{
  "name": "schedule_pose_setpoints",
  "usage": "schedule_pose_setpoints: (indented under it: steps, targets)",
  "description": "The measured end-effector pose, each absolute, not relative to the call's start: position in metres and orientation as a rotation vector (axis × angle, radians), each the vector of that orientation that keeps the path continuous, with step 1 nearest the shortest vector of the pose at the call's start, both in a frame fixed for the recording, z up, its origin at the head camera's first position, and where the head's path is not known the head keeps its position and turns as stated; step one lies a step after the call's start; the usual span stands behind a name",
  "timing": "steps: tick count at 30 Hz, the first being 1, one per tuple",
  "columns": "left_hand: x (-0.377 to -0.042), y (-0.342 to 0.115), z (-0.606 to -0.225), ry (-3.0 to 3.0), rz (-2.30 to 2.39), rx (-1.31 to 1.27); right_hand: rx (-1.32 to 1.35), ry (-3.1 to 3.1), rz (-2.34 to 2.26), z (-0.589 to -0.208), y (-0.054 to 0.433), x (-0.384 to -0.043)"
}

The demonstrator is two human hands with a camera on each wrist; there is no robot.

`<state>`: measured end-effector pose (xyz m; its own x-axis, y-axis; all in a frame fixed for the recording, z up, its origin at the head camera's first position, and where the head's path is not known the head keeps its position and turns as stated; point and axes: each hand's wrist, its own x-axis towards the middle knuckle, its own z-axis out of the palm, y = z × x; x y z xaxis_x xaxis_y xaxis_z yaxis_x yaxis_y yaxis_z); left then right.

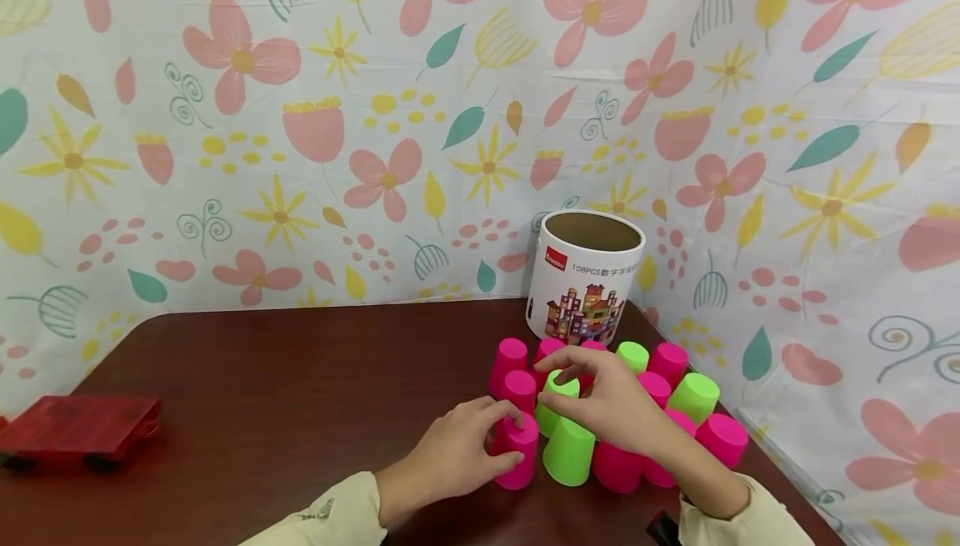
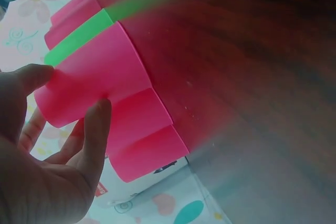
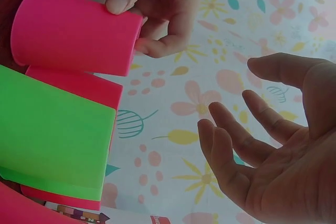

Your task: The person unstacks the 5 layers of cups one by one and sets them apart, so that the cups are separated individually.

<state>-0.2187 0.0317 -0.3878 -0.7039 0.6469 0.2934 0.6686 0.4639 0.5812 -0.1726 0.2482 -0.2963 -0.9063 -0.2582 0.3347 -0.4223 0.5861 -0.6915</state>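
Observation:
My left hand [image 1: 461, 454] has its thumb and fingers round an upside-down pink cup [image 1: 519, 456] at the front left of a cluster. In the left wrist view the same pink cup [image 2: 100, 72] lies between the thumb and a finger [image 2: 96, 124]. My right hand [image 1: 611, 400] hovers over the cluster with nothing in it, its fingers loosely bent. The right wrist view shows that hand [image 3: 278, 145] apart from the cups. A green cup [image 1: 570, 453] stands just right of the held one, and another green cup [image 1: 551, 417] is behind it, partly covered by the right hand.
Several more pink and green cups stand upside down on the right of the dark brown table [image 1: 300, 379], such as a pink cup [image 1: 722, 439]. Behind them is a white cylindrical bucket [image 1: 585, 279]. A red toy-like object [image 1: 78, 429] sits at far left. Flowered cloth [image 1: 300, 154] hangs behind.

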Motion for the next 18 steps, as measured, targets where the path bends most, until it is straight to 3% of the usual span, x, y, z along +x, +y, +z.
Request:
schedule_pose_setpoints:
  steps: [18]
  targets:
    - [-0.2243, 0.0394, -0.3872, -2.665, -1.198, -1.258, 0.554, -2.635, 1.249, -0.2913, 0.2453, -0.1791]
